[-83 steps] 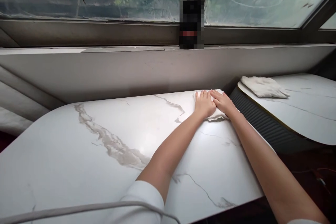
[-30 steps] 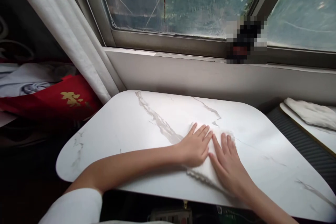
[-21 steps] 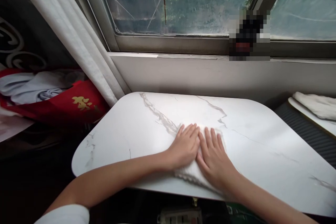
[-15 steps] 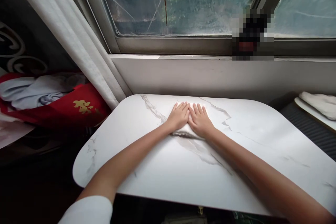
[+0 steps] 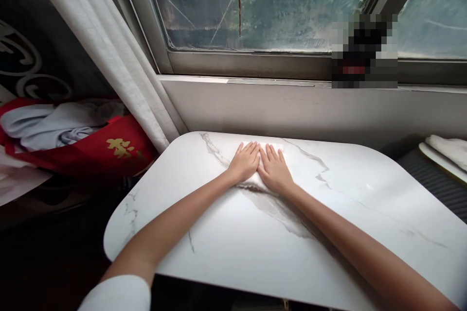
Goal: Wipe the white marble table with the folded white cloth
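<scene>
A folded white cloth [image 5: 254, 183] lies on the white marbled tabletop [image 5: 175, 233], towards its far edge. My left hand [image 5: 245, 161] rests flat on the cloth with its fingers stretched out and pointing away from me. Beside it my right hand [image 5: 274, 166] also presses flat on the cloth, fingers straight. The two hands meet at the inner sides. Most of the cloth is hidden beneath the palms; its near edge shows between the wrists.
Behind the table stand a low wall and a window [image 5: 255, 9]. A pale curtain [image 5: 109, 48] hangs at the left, near a red bag [image 5: 91, 160] with light clothing inside. Another white cloth [image 5: 450, 149] lies on a board at the right.
The view has shifted slightly, so the window and table sit further right. Both hands stay flat on the cloth, slightly further left relative to the tabletop.
</scene>
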A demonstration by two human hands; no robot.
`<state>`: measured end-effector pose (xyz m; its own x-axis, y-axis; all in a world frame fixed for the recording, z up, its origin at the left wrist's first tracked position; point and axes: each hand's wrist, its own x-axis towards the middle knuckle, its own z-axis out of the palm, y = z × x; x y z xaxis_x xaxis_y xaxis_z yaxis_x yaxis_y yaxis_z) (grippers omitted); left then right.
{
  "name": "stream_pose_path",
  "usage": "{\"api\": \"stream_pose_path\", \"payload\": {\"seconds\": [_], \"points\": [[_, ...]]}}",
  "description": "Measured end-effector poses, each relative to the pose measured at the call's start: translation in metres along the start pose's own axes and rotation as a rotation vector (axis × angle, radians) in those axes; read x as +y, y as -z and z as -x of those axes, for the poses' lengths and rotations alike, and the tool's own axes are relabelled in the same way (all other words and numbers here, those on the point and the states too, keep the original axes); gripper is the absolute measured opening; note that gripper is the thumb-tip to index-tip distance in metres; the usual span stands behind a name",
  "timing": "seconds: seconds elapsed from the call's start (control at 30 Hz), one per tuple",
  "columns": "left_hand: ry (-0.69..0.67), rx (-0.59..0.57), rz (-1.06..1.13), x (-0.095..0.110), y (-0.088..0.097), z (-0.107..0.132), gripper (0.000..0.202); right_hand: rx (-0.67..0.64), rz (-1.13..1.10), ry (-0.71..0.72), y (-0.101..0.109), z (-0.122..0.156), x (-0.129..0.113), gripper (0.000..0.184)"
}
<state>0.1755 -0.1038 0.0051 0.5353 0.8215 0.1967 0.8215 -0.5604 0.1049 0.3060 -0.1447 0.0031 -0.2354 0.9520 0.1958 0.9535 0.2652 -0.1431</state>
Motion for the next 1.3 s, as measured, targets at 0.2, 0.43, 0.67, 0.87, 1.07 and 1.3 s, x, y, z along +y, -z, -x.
{"api": "stream_pose_path", "payload": {"seconds": [0.2,0.43,0.67,0.87,1.07,1.3], "points": [[-0.077,-0.034,0.029,0.015,0.031,0.132,0.05,-0.062,-0.203,0.16,0.009,0.103,-0.074,0.065],[0.014,-0.067,0.042,-0.017,0.044,0.174,0.052,-0.227,-0.342,0.309,0.016,0.093,-0.109,0.07],[0.088,-0.038,0.038,-0.09,0.02,0.059,0.052,-0.107,-0.199,0.119,-0.013,-0.039,-0.089,0.061],[0.111,-0.05,0.037,-0.13,0.014,-0.019,0.049,-0.017,-0.101,0.008,-0.03,-0.116,-0.072,0.059],[0.061,-0.038,0.022,-0.132,0.017,0.008,0.05,0.017,-0.123,0.019,-0.029,-0.091,-0.094,0.058],[-0.025,0.006,0.028,-0.12,0.045,0.163,0.05,-0.059,-0.347,0.243,-0.011,0.017,-0.173,0.064]]}}
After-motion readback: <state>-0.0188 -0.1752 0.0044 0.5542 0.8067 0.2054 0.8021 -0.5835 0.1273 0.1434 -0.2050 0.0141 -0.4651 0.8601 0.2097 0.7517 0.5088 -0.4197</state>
